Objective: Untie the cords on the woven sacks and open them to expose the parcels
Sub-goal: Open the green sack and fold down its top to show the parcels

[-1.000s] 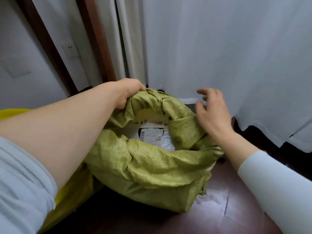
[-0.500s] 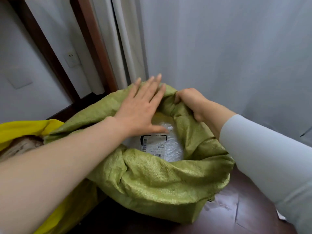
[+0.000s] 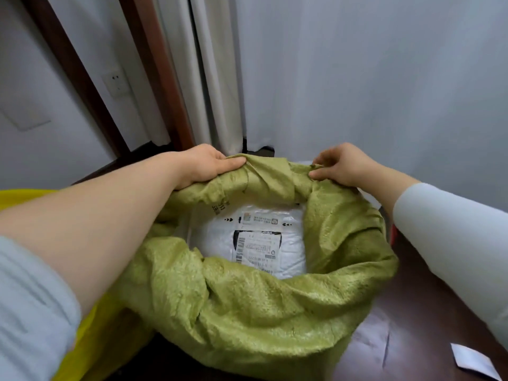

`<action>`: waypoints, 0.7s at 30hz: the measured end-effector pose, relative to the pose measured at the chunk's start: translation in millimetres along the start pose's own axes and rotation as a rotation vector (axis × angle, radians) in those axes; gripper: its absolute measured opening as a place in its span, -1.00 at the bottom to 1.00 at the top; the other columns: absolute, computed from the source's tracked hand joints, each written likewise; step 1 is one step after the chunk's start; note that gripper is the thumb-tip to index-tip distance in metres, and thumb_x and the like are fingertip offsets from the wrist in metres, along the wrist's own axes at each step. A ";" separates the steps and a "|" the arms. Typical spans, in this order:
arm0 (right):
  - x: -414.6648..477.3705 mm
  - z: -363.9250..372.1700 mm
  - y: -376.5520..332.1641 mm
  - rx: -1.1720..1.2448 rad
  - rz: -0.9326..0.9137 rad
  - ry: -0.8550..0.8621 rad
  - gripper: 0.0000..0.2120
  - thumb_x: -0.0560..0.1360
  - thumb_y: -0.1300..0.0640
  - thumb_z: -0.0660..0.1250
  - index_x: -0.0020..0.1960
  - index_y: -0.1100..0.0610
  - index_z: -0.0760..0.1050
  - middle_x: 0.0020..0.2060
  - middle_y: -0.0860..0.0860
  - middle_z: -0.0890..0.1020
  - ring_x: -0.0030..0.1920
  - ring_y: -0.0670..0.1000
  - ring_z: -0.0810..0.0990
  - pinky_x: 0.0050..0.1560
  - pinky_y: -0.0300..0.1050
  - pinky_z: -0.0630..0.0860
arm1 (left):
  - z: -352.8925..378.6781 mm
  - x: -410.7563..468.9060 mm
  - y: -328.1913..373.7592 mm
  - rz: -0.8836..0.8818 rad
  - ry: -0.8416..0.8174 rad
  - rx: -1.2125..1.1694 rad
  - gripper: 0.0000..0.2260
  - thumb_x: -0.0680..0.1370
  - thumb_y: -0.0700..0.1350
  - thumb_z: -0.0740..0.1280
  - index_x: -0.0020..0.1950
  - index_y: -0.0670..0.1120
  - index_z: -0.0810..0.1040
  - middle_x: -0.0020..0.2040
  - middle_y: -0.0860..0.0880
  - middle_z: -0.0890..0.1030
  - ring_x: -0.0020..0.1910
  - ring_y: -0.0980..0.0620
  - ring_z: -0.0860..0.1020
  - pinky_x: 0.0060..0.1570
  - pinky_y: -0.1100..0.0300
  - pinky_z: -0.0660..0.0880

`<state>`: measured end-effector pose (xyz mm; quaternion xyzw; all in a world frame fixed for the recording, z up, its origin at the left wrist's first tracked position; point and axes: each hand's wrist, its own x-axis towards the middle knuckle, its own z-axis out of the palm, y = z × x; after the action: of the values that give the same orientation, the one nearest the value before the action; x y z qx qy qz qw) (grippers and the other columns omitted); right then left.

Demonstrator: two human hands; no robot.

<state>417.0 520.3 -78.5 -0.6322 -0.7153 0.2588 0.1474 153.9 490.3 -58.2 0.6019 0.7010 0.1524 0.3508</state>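
Note:
An olive-green woven sack (image 3: pixel 269 306) stands on the dark floor, its mouth rolled down into a wide ring. Inside lies a white parcel (image 3: pixel 291 259) with a printed shipping label facing up. My left hand (image 3: pixel 206 166) grips the far left part of the rolled rim. My right hand (image 3: pixel 341 166) pinches the far right part of the same rim. No cord is visible on this sack.
A yellow sack (image 3: pixel 90 345) leans against the green one on the left. A white curtain (image 3: pixel 371 78) hangs behind, with a dark wooden frame (image 3: pixel 162 86) and a wall socket (image 3: pixel 115 83) at left. A small white paper (image 3: pixel 475 361) lies on the floor at lower right.
My left hand went from lying flat over the opening to gripping the far rim. The right hand shifted right along the rim, and the sack mouth is now wider with more of the parcel showing.

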 end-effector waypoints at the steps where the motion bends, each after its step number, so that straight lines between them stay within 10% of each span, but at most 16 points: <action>1: 0.1 3.1 -12.1 -0.162 -0.091 0.103 -0.69 0.47 0.16 0.37 0.21 0.08 0.52 0.10 0.05 0.57 0.15 0.07 0.54 0.17 -0.04 0.47 | 0.9 4.5 0.5 -0.029 0.003 0.003 -0.50 0.41 0.29 0.31 0.01 -0.13 0.64 -0.02 -0.09 0.66 -0.05 -0.08 0.62 0.07 0.03 0.55; 7: -26.2 46.3 -79.8 -0.338 -0.628 0.049 -0.33 0.47 -0.13 0.30 0.49 0.01 0.14 0.39 0.03 0.36 0.35 0.05 0.37 0.31 -0.04 0.31 | -4.5 24.9 5.9 -0.105 0.086 -0.068 -0.53 0.50 0.19 0.28 0.10 -0.21 0.59 0.05 -0.13 0.62 -0.06 -0.08 0.60 -0.01 0.09 0.54; 10: -2.6 57.4 -80.6 -0.315 -0.475 0.094 -0.65 0.55 0.02 0.21 0.33 -0.02 0.41 0.18 0.06 0.57 0.21 0.13 0.50 0.11 -0.02 0.45 | -0.9 20.6 19.3 -0.097 0.171 -0.200 -0.59 0.59 0.10 0.16 0.12 -0.20 0.58 0.04 -0.17 0.61 -0.21 -0.05 0.55 -0.21 0.18 0.49; 14: 28.6 40.5 -73.6 0.120 -0.130 0.087 -0.77 0.46 0.22 0.22 0.02 0.24 0.59 -0.02 0.20 0.64 0.09 0.19 0.56 0.07 -0.02 0.50 | 4.1 -8.6 20.9 0.289 0.635 0.749 -0.33 0.49 0.37 -0.08 0.29 -0.06 0.46 0.34 -0.13 0.42 0.32 -0.13 0.34 0.32 -0.08 0.20; 17: 33.7 28.4 -68.5 0.289 0.018 0.058 -0.78 0.44 0.26 0.24 0.02 0.32 0.57 -0.07 0.21 0.61 -0.02 0.18 0.57 0.00 -0.02 0.52 | 15.6 -26.6 4.4 0.304 0.548 1.132 -0.06 0.34 0.50 0.00 0.51 -0.12 0.04 0.54 -0.15 -0.03 0.52 -0.15 -0.08 0.41 -0.26 -0.13; 21: 28.0 17.3 -56.0 0.453 0.150 0.026 -0.93 0.45 0.20 0.29 -0.15 0.19 0.51 -0.15 0.12 0.56 -0.15 0.11 0.51 -0.18 -0.15 0.44 | 15.6 -21.4 -37.6 -0.003 0.375 1.082 -0.12 0.49 0.04 0.34 0.50 -0.03 -0.29 0.50 -0.26 -0.24 0.50 -0.22 -0.13 0.36 -0.29 0.09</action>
<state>357.0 540.8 -64.9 -0.6376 -0.5880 0.4149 0.2751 137.3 458.1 -86.5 0.6573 0.7304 -0.1246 -0.1374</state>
